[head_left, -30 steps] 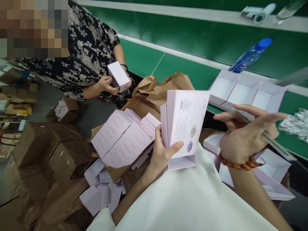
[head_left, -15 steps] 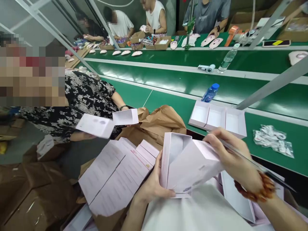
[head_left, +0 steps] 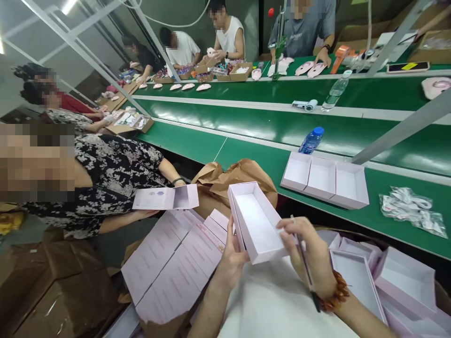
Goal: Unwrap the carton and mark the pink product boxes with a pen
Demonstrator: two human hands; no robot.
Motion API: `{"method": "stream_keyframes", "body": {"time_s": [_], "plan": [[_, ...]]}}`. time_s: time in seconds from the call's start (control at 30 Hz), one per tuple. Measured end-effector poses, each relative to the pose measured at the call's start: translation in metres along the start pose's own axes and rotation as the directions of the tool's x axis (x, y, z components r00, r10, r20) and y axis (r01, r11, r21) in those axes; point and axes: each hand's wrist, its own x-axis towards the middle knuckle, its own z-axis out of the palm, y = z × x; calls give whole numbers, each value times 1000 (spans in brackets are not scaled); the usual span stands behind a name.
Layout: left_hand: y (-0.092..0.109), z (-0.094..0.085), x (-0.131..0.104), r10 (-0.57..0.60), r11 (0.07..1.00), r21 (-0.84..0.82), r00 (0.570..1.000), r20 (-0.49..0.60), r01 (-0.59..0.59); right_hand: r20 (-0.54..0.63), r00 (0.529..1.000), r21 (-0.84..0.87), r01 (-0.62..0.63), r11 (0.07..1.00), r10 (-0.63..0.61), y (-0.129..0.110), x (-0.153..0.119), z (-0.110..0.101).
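My left hand [head_left: 230, 260] is closed around the lower left side of a pale pink cardboard box [head_left: 255, 223], open at the top with a white interior and tilted in front of me. A second pink edge shows along its left side; whether that is another box part I cannot tell. My right hand [head_left: 308, 251] grips a thin rod-like tool [head_left: 307, 263], dark at its lower end, whose exact kind is unclear. Its fingertips are at the box's right wall. Below and to the left, several closed pink boxes [head_left: 179, 272] stand packed together in brown paper.
Three open box trays [head_left: 321, 180] sit on the green table beside a blue-capped bottle [head_left: 312, 140] and bagged white cables [head_left: 410, 211]. Open box parts [head_left: 405, 281] pile up at lower right. At left, a co-worker [head_left: 120, 173] holds an opened box [head_left: 165, 197]. A slanting metal post [head_left: 398, 124] stands right.
The box part in my hands has turned so its open interior faces up. My right hand has moved left and down with the tool. The co-worker's two box pieces have come together.
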Motion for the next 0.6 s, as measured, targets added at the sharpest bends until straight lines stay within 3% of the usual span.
{"method": "stream_keyframes", "body": {"time_s": [0.03, 0.07, 0.1, 0.13, 0.2, 0.23, 0.27, 0.3, 0.37, 0.47, 0.53, 0.6], "plan": [[0, -3, -1, 17, 1000, 16, 1000, 15, -17, -51, 986, 79, -154, 985, 159, 4, -1, -1], [0, -6, -2, 37, 998, 40, 999, 30, -38, -40, 940, 189, -326, 926, 339, 7, -2, -4], [0, -8, -4, 51, 996, 75, 998, 49, -54, 50, 859, 295, -501, 814, 510, 10, -1, -7], [1, -10, -6, 56, 991, 114, 996, 76, -64, 198, 745, 364, -659, 658, 637, 13, 0, -10], [2, -13, -9, 24, 983, 174, 985, 171, -55, 486, 491, 349, -867, 355, 723, 16, 3, -16], [2, -15, -9, -8, 979, 199, 973, 230, -39, 564, 386, 303, -919, 252, 730, 18, 5, -18], [2, -18, -9, -41, 971, 237, 958, 283, -28, 588, 320, 274, -943, 189, 743, 19, 6, -18], [0, -20, -8, -73, 954, 297, 946, 316, -26, 577, 287, 264, -952, 158, 765, 20, 7, -17], [-6, -23, -3, -101, 893, 449, 952, 290, -42, 527, 276, 267, -952, 152, 804, 23, 7, -13], [-21, -22, 9, 31, 811, 572, 985, 172, -125, 434, 322, 304, -932, 200, 842, 29, 2, -1], [-30, -20, 19, 133, 802, 562, 977, 164, -204, 369, 367, 319, -913, 254, 854, 34, -1, 6], [-35, -20, 29, 155, 800, 552, 970, 190, -236, 308, 400, 271, -907, 324, 863, 41, -3, 12]]}}
